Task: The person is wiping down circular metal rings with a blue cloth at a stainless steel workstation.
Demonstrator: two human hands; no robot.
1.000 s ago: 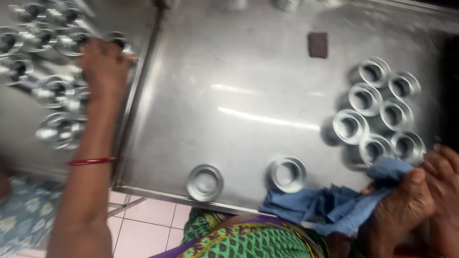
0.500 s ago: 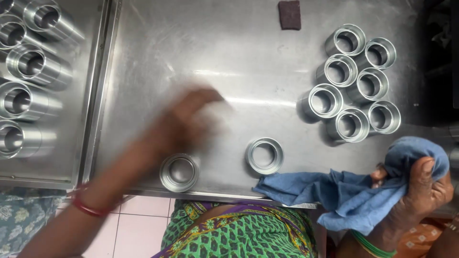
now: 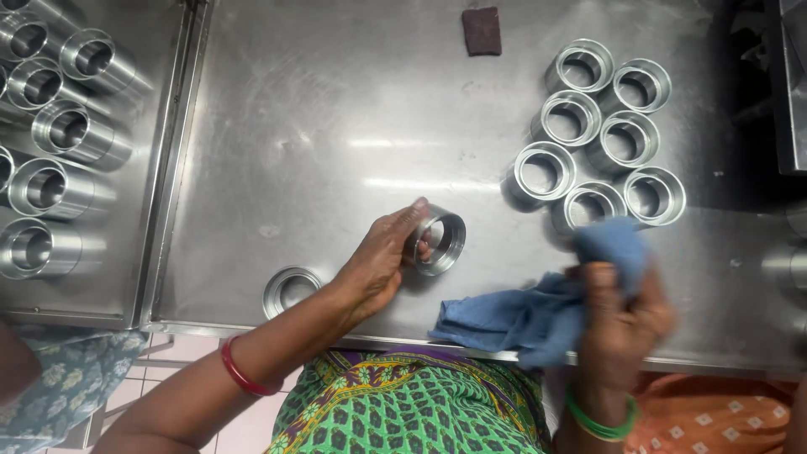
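Observation:
My left hand (image 3: 382, 262) grips a shiny steel ring (image 3: 440, 242) and tilts it up off the steel table (image 3: 336, 126) near the front edge. My right hand (image 3: 618, 315) holds a bunched blue cloth (image 3: 538, 307), raised just right of the ring and blurred by motion. A second steel ring (image 3: 290, 288) lies flat to the left of my left wrist.
Several more steel rings (image 3: 601, 134) stand clustered at the table's right. A separate tray (image 3: 101, 252) on the left carries several taller steel cylinders (image 3: 59, 134). A small dark brown pad (image 3: 482, 31) lies at the far edge. Another steel part (image 3: 786, 265) sits at the right border.
My left hand came back from the left tray across the table and took hold of the ring. My right hand lifted the cloth inward toward the ring.

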